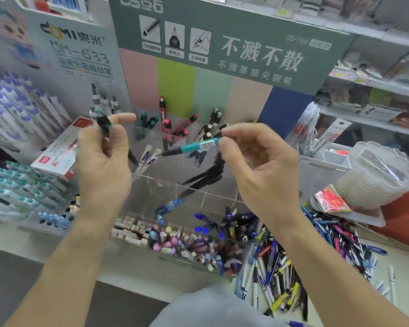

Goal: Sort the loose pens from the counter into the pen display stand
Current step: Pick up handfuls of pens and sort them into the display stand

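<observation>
2 hands are up over the clear acrylic pen display stand (pixel 175 185) with its stepped compartments, which sits on the pale worktop (pixel 385 263) under the grey-green header card (pixel 222 43). To its right a large heap of loose mixed-colour pens (pixel 293 263) is not yet sorted, so by my reading you are early to midway through.

Your left hand (pixel 102 161) is curled round a small bunch of black and teal pens (pixel 103 122), held upright. Your right hand (pixel 257 166) pinches 1 teal pen with a black grip and white label (pixel 191 146) by its end, level, tip pointing left, above the middle compartments.

You look to be matching this pen to a slot. The rear left compartment already holds teal-capped pens (pixel 148 121); the next move likely calls for tilting it tip-down and lowering it there.
</observation>
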{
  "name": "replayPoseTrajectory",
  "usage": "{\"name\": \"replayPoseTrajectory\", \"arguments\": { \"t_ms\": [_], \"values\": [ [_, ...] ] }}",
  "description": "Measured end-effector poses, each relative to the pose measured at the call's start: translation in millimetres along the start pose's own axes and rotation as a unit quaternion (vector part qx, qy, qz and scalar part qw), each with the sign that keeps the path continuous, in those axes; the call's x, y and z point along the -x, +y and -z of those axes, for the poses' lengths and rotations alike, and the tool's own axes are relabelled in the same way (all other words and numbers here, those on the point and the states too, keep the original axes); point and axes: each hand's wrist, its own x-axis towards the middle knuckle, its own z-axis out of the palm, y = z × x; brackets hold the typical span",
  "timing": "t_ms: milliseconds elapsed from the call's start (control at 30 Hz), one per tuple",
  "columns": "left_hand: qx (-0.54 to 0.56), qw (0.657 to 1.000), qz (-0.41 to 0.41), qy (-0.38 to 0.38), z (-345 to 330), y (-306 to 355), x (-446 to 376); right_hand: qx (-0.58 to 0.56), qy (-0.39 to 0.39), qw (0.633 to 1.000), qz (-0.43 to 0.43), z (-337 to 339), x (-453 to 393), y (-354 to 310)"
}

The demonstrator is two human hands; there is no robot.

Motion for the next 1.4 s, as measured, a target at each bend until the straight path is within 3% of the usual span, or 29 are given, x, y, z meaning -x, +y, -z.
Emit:
{"name": "replayPoseTrajectory", "arguments": {
  "t_ms": [100,200,267,367,433,533,633,767,900,1000,1100,1167,1233,1333,1400],
  "values": [
    [0.003,0.993,-0.116,0.024,12,8,-47,0.066,0.015,0.99,0.123,-15,-44,-7],
    [-0.069,0.984,-0.162,-0.001,17,14,-75,0.133,-0.014,0.977,0.167,-36,-82,-5],
    [-0.161,0.975,-0.135,-0.077,18,12,-89,0.169,-0.049,0.971,0.161,-52,-100,3],
    [-0.326,0.914,-0.115,-0.211,14,4,-103,0.223,-0.117,0.956,0.148,-77,-114,19],
    [-0.312,0.912,-0.118,-0.239,10,4,-103,0.227,-0.151,0.952,0.136,-92,-114,28],
    [-0.231,0.935,-0.136,-0.233,7,-1,-99,0.236,-0.186,0.948,0.107,-99,-106,37],
    [-0.214,0.928,-0.179,-0.245,2,-14,-92,0.259,-0.188,0.939,0.127,-94,-102,41],
    [-0.266,0.92,-0.22,-0.185,-10,-35,-86,0.282,-0.194,0.936,0.089,-93,-108,39],
    [-0.382,0.893,-0.216,-0.104,-19,-39,-85,0.24,-0.128,0.954,0.123,-80,-101,25],
    [-0.347,0.918,-0.169,-0.088,-16,-18,-65,0.174,-0.058,0.969,0.168,-42,-71,10],
    [-0.192,0.961,-0.192,-0.056,-17,20,-19,0.157,0.001,0.973,0.171,15,-18,7],
    [-0.091,0.974,-0.171,-0.119,-27,44,19,0.178,0.041,0.976,0.119,58,22,22],
    [-0.028,0.959,-0.122,-0.254,-47,61,61,0.195,0.099,0.976,-0.006,100,66,47],
    [-0.004,0.889,-0.073,-0.453,-89,69,125,0.217,0.198,0.925,-0.239,159,144,92],
    [-0.028,0.836,-0.043,-0.547,-121,59,164,0.241,0.202,0.867,-0.387,192,197,120]
  ]
}}
